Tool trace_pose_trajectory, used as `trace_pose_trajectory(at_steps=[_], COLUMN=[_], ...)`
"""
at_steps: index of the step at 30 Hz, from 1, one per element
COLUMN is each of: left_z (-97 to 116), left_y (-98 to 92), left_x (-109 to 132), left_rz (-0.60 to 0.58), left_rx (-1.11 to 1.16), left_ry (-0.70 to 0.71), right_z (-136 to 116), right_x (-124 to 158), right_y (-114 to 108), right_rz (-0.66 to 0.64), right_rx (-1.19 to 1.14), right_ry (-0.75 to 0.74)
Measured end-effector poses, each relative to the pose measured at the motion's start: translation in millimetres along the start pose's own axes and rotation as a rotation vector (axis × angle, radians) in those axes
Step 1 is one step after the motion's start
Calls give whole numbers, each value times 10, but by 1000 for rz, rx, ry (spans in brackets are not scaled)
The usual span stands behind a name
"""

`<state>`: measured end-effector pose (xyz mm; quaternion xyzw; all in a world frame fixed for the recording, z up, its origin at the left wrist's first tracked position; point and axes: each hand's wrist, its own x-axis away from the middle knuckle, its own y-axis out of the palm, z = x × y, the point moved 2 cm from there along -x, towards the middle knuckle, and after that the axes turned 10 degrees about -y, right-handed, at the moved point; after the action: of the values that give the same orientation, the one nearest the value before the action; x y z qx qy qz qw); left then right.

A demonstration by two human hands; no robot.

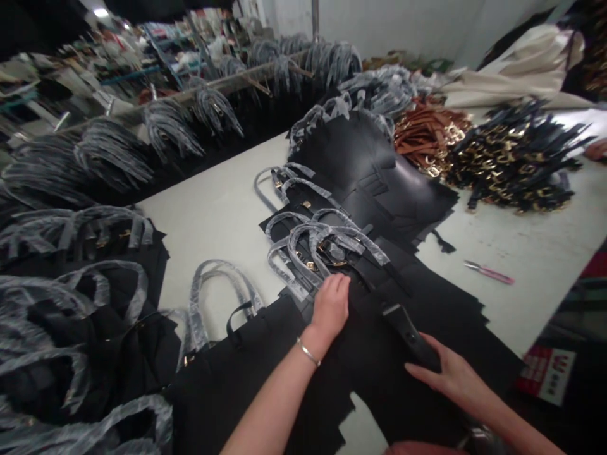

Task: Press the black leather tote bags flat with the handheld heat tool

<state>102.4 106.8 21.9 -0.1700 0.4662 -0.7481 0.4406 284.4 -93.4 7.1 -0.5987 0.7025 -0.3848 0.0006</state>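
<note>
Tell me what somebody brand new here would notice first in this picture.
Probably the gold-buckled black straps heaped at the back right of the table, with a smaller heap of brown straps just left of them. The wrapped handles looping over black pieces in the middle stand out too. Nearer, at lower right, the right grip holds a black tool.

The tool [410, 338] in the right hand [448, 368] is black; the panels [365, 354] beneath the left hand [331, 306] are plain black. Just ahead of it, handles [294, 243] look greyish, though blur leaves their true hue uncertain. Beyond the right hand: a pink cutter [496, 274], rust-brown straps [421, 129], black straps [521, 139] with gold buckles [508, 146], pale tabletop [502, 234].
</note>
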Motion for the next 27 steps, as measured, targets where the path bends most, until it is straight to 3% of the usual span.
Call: trace_pose_trajectory(at_steps=[3,6,12,16,19,22,24,27], left_z=[-88,-117,-34,242,503,601,520,264], left_y=[45,119,87,-81,-250,-322,-266,-60], left_x=[-414,-667,-936,-1013,-937,-698,-466,-56], left_rz=[-114,-224,-261,-286,-337,-432,-462,-419], left_rx=[-254,-367,-360,-255,-50,113,221,466], left_ry=[-15,-10,-10,112,199,132,-42,-426], right_z=[62,104,91,42,24,33,48,76], right_x=[14,11,0,-7,-4,-1,-3,2], right_y=[30,66,105,58,37,48,69,101], right_rz=[-20,-21,-49,-55,-22,17,17,29], right_rx=[3,8,65,88,83,69,54,30], right_ry=[14,-4,-23,-10,-16,-22,-23,-35])
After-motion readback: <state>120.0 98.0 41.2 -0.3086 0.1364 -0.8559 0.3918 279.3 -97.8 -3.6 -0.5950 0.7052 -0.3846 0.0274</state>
